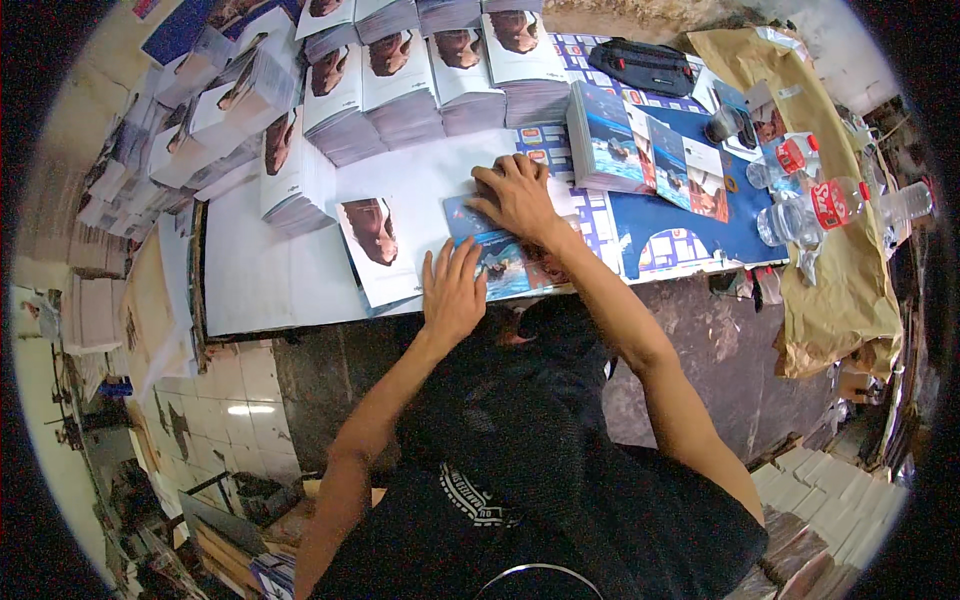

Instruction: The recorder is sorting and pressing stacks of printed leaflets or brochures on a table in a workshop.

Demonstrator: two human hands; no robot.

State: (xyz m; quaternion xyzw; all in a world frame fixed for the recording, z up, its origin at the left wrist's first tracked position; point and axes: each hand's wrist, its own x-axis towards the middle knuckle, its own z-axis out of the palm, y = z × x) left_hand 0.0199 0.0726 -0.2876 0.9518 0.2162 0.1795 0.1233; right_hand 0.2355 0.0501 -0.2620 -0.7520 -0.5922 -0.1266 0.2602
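Note:
A printed sheet lies at the table's near edge, with a white portrait part [372, 245] on the left and a blue picture part [503, 268] on the right. Whether these are one open cover or two separate pieces, I cannot tell. My left hand [455, 298] lies flat between the two parts, fingers stretched out and apart. Slightly farther off, my right hand [520, 200] rests on the upper part of the blue picture, its fingers bent and spread. It covers some of the print. Neither hand shows a grip on anything.
Stacks of portrait-covered booklets [400, 72] line the far side, with more booklet piles [240, 100] at left. To the right stand a blue booklet stack [612, 140], plastic bottles [825, 205], a black pouch [645, 67] and brown paper [840, 290]. White stacks [840, 495] sit lower right.

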